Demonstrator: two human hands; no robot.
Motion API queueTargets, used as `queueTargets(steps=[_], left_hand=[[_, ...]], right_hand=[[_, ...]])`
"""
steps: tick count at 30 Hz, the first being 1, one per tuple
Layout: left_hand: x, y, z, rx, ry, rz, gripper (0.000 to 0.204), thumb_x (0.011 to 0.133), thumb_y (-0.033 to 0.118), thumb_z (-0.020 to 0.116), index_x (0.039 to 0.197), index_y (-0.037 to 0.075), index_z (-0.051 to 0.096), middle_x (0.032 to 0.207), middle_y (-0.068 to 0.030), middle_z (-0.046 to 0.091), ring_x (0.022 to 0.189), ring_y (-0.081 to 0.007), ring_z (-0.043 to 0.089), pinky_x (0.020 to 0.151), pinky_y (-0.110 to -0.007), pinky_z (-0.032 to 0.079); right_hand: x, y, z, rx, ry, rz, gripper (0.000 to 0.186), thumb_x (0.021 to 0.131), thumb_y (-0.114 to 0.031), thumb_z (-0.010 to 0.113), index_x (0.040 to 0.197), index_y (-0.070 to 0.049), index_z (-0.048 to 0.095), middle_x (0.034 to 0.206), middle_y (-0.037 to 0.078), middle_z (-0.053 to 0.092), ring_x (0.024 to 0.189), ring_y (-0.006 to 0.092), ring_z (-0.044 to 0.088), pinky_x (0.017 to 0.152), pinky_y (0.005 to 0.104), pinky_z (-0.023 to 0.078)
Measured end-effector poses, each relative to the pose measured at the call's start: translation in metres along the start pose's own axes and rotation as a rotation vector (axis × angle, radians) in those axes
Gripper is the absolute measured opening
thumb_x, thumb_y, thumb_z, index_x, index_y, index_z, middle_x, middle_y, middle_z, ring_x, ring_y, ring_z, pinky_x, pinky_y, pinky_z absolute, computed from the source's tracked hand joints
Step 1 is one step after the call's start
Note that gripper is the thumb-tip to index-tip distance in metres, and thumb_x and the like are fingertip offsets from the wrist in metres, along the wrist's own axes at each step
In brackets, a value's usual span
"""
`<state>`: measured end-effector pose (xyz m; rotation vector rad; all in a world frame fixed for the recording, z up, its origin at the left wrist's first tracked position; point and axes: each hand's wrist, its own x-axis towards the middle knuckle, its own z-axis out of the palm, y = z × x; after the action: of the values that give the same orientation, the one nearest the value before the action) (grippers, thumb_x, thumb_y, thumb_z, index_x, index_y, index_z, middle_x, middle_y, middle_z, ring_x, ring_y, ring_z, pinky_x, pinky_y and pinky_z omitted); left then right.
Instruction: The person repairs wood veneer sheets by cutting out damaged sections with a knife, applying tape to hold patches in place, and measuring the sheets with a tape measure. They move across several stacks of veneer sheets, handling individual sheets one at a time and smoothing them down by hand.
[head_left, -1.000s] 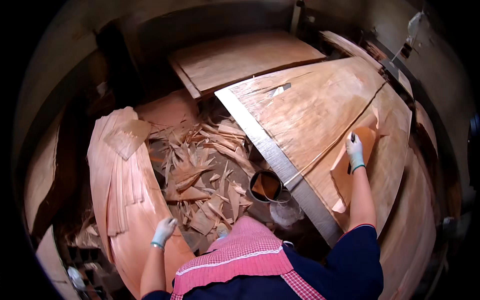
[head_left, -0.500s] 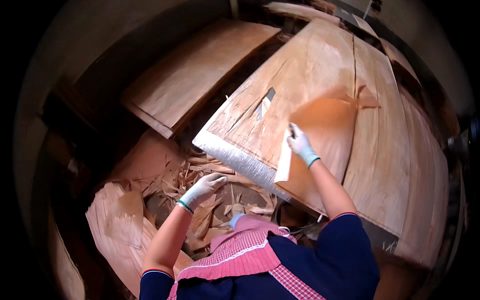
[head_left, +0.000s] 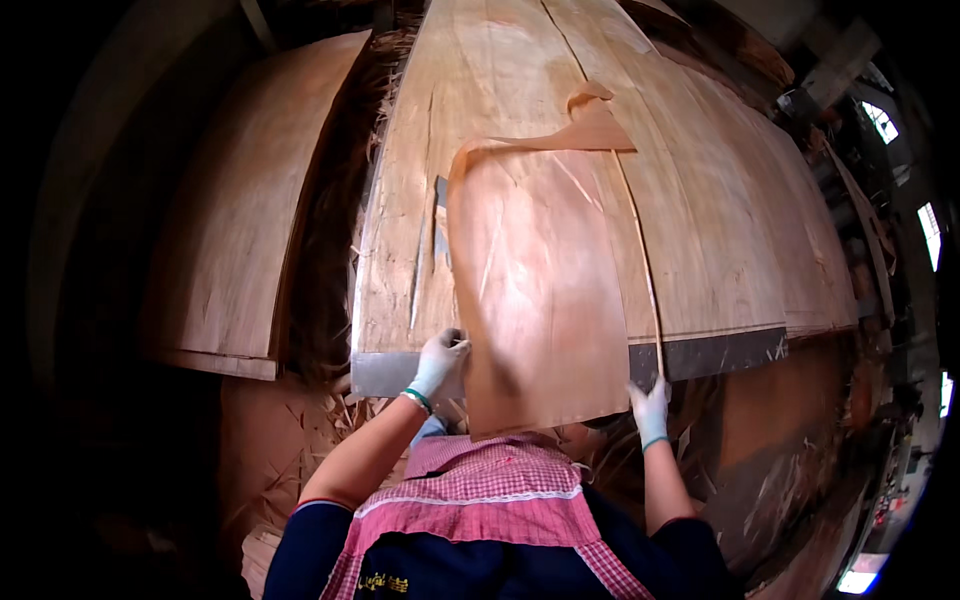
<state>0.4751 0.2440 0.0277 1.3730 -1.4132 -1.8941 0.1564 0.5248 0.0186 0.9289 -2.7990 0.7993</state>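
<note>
My left hand, in a white glove with a green cuff, is closed at the left edge of a thin reddish wood veneer sheet. The sheet lies lengthwise before me, its near end hanging past the table edge and its far end curled up. My right hand, gloved alike, grips the near end of a thin pale stick. The stick runs away from me along the sheet's right side. Beneath lie broad, pale veneer sheets with a long dark split.
A grey metal edge borders the table in front of me. To the left stands another stack of wood sheets. Broken veneer scraps litter the floor. A torn hole shows in the pale sheet left of the reddish one.
My view has turned right. The reddish sheet now lies straight before me. My right hand has left it for the stick, and my left hand has come to its left edge.
</note>
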Motion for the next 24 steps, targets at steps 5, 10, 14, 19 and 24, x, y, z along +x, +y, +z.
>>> queueTargets(steps=[5, 10, 14, 19, 24], left_hand=[[-0.012, 0.03, -0.006, 0.289, -0.052, 0.327, 0.02, 0.09, 0.017, 0.06, 0.107, 0.006, 0.06, 0.087, -0.0191, 0.067, 0.08, -0.0313, 0.067, 0.071, -0.038, 0.052], [-0.022, 0.06, -0.06, 0.389, -0.06, 0.444, 0.023, 0.089, 0.017, 0.061, 0.108, 0.005, 0.059, 0.09, -0.022, 0.066, 0.086, -0.0386, 0.065, 0.074, -0.042, 0.051], [0.025, 0.071, -0.102, 0.215, -0.052, 0.3, 0.021, 0.09, 0.012, 0.06, 0.109, 0.004, 0.06, 0.077, -0.013, 0.065, 0.065, -0.0215, 0.066, 0.057, -0.035, 0.051], [0.12, 0.083, -0.14, 0.102, 0.044, 0.247, 0.011, 0.089, 0.006, 0.057, 0.096, -0.001, 0.061, 0.068, -0.0061, 0.06, 0.054, -0.0148, 0.059, 0.049, -0.03, 0.048], [0.184, 0.023, -0.197, 0.362, 0.313, 0.338, 0.023, 0.079, 0.013, 0.065, 0.095, -0.002, 0.068, 0.077, -0.0159, 0.069, 0.069, -0.0245, 0.067, 0.068, -0.033, 0.052]], right_hand=[[-0.069, -0.019, 0.009, 0.766, -0.408, 0.792, 0.021, 0.088, -0.016, 0.066, 0.103, -0.011, 0.053, 0.069, -0.004, 0.05, 0.048, 0.0048, 0.045, 0.037, 0.0217, 0.033], [-0.097, -0.085, 0.028, 0.808, -0.27, 0.765, 0.013, 0.089, -0.011, 0.063, 0.093, -0.011, 0.05, 0.063, -0.005, 0.047, 0.043, 0.0053, 0.038, 0.037, 0.0222, 0.029], [-0.073, -0.112, 0.062, 0.869, -0.17, 0.665, 0.015, 0.089, -0.007, 0.064, 0.096, -0.012, 0.052, 0.067, -0.005, 0.05, 0.046, 0.0051, 0.039, 0.038, 0.0217, 0.03], [-0.001, -0.155, 0.105, 0.954, -0.177, 0.636, 0.018, 0.088, -0.007, 0.064, 0.09, -0.013, 0.048, 0.063, -0.005, 0.048, 0.045, 0.006, 0.04, 0.038, 0.023, 0.029], [0.031, -0.184, 0.14, 0.766, -0.321, 0.591, 0.014, 0.084, -0.012, 0.066, 0.086, -0.005, 0.054, 0.067, 0.002, 0.055, 0.05, 0.013, 0.048, 0.048, 0.0304, 0.04]])
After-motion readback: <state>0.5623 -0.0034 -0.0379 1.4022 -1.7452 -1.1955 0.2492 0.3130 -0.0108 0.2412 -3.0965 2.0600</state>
